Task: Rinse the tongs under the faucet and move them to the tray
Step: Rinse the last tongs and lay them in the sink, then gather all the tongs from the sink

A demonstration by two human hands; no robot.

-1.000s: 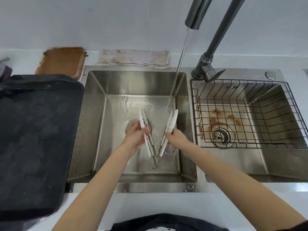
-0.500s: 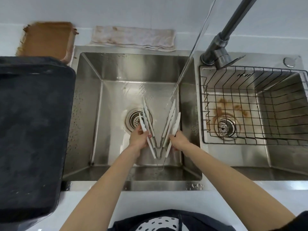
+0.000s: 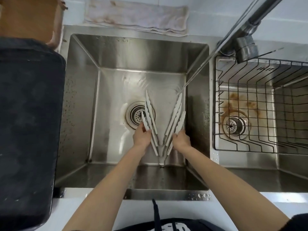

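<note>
Several white tongs (image 3: 175, 117) with metal handles are held as a V-shaped bundle inside the left sink basin (image 3: 115, 52). My left hand (image 3: 141, 135) grips the left arms of the bundle, and my right hand (image 3: 181, 139) grips the right arms. Water streams from the faucet (image 3: 250, 22) at the upper right and lands at the right tips of the tongs. A large black tray (image 3: 28, 122) lies on the counter to the left of the sink.
A black wire basket (image 3: 260, 105) sits in the right basin over a rust-stained drain. The left basin's drain strainer (image 3: 135, 114) lies just behind the tongs. A stained cloth (image 3: 135, 15) lies behind the sink, and a brown board (image 3: 28, 15) at the back left.
The view has dipped down and closer to the sink. Both hands still hold the tongs in the same V, with the arms spread a little wider under the stream.
</note>
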